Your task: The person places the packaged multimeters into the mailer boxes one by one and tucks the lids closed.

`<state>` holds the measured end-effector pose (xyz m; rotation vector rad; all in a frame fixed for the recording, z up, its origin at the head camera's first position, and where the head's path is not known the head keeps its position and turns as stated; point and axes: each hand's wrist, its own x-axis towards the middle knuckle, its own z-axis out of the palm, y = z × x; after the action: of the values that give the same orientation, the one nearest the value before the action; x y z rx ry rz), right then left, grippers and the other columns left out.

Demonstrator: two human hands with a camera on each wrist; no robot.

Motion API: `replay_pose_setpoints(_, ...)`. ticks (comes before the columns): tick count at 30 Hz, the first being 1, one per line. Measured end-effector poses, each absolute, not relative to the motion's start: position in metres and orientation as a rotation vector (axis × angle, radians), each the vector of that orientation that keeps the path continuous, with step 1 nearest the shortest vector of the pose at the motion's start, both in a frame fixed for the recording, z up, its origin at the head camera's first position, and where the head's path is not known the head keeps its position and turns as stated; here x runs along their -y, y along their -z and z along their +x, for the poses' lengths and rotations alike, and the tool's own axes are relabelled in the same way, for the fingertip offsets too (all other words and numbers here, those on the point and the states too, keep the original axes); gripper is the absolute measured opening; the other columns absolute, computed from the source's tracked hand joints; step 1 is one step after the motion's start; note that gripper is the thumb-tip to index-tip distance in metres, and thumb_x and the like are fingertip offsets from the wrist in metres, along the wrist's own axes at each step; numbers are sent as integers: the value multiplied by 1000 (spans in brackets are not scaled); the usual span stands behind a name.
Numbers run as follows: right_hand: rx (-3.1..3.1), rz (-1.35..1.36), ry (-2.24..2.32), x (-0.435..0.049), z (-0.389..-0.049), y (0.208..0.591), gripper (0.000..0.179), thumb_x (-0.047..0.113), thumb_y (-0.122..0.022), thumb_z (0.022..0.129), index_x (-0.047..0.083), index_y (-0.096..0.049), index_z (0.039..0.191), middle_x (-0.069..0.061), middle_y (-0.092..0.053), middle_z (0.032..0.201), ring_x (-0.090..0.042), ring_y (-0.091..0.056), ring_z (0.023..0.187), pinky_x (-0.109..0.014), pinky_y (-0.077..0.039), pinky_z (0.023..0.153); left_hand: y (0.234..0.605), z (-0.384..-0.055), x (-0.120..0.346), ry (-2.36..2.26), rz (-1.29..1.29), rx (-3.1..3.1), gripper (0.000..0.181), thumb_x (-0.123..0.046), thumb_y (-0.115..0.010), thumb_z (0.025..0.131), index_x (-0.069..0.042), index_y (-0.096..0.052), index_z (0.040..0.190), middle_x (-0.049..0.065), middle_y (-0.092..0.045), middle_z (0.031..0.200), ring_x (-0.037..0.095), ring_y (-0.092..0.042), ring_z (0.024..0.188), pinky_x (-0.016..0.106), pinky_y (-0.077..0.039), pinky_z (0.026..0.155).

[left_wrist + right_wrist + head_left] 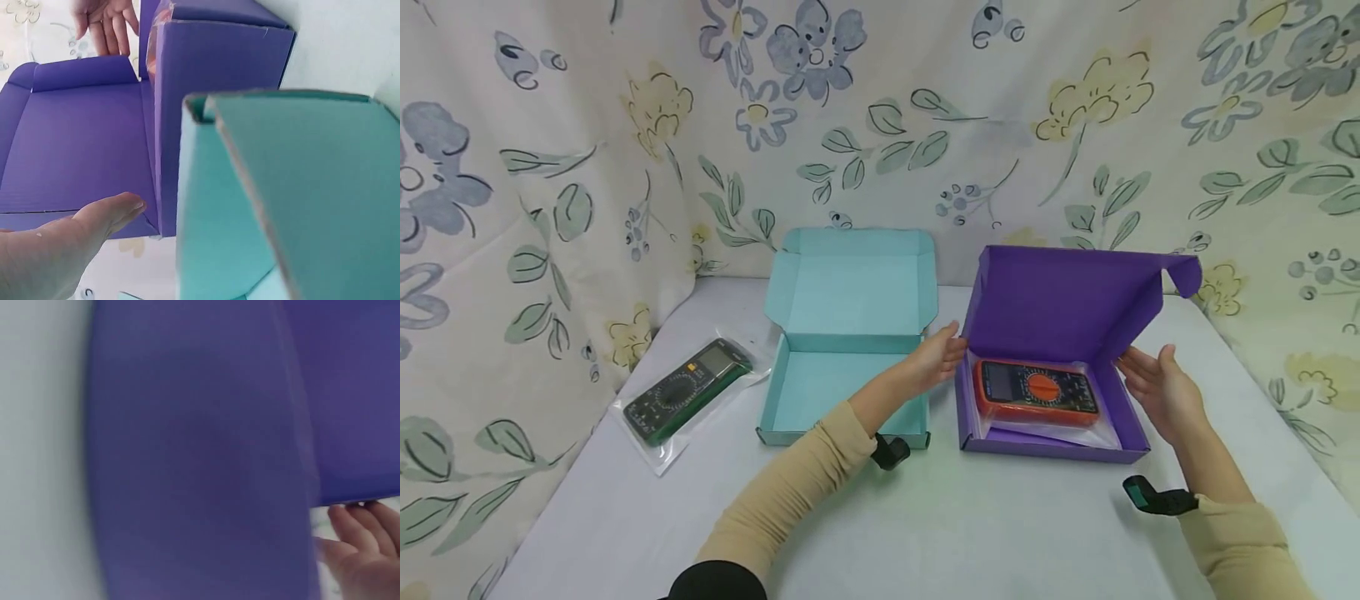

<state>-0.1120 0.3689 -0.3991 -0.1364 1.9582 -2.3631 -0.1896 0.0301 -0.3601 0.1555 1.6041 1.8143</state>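
Closing purple box, seemingly: left hand at nine o'clock, right hand at three, both straight-fingered; lid needs lowering.

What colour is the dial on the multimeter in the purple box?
Orange dial; head view shows it best.

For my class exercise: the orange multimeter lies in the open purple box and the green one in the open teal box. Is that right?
No: the head view shows the green multimeter on the table, left of the open teal box. The orange multimeter does lie in the open purple box.
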Motion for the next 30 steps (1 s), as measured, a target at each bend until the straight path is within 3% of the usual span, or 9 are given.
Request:
replay_pose_setpoints(5,-1759,-169,2493,-364,-111,411,72,53,-11,99,1,3,148,9,-30,146,-14,2,141,-25,13,111,361,-188,-34,-1821,144,-1592,67,-41,-20,107,11,-17,150,25,-17,157,35,-17,145,41,-15,118)
replay_pose_setpoints(8,-1748,-171,2491,-361,-113,411,76,54,-11,99,-2,10,145,0,-11,151,-18,10,140,-26,13,111,360,-187,-33,-1825,147,-1604,69,-42,-19,106,11,-16,150,25,-16,157,35,-16,145,42,-16,118)
replay_pose_setpoints(10,-1753,-181,2481,-359,-115,411,78,55,-11,99,-3,11,145,-2,-9,152,-17,7,141,-26,12,112,359,-188,-31,-1829,145,-1617,69,-43,-19,106,11,-15,150,25,-16,157,35,-16,145,42,-16,118)
replay_pose_setpoints(12,-1797,-175,2449,-356,-117,410,82,56,-9,98,-7,16,143,-12,9,152,-18,7,142,-26,9,113,359,-189,-30,-1828,142,-1631,70,-43,-18,106,11,-15,150,24,-16,157,35,-16,146,42,-16,118)
replay_pose_setpoints(14,-1832,-168,2421,-353,-119,409,84,57,-7,97,-9,17,143,-18,18,150,-21,9,143,-26,7,114,359,-191,-28,-1830,136,-1639,70,-43,-18,106,11,-14,150,24,-15,158,35,-16,146,41,-16,118)
replay_pose_setpoints(16,-1845,-180,2410,-353,-119,409,84,56,-6,97,-11,17,142,-21,19,149,-22,9,142,-28,6,114,360,-193,-27,-1837,130,-1641,70,-44,-19,106,11,-15,150,24,-16,158,34,-16,146,41,-16,118)
replay_pose_setpoints(20,-1899,-220,2376,-359,-116,410,85,55,-8,98,-14,15,141,-21,12,149,-12,-12,142,-30,1,115,363,-194,-25,-1853,129,-1638,69,-43,-19,106,11,-17,150,24,-18,157,34,-18,145,40,-17,118)
replay_pose_setpoints(24,-1968,-276,2312,-366,-112,412,85,54,-9,99,-18,13,140,-17,1,151,3,-40,127,-26,-9,114,366,-194,-23,-1809,169,-1666,69,-43,-17,107,10,-17,150,23,-17,158,33,-17,146,39,-17,118)
replay_pose_setpoints(30,-1982,-336,2299,-368,-110,415,83,50,-6,101,-21,13,138,-7,-12,148,6,-43,123,-22,-17,113,368,-193,-23,-1772,197,-1702,69,-44,-17,107,9,-17,150,21,-17,158,32,-17,146,39,-17,118)
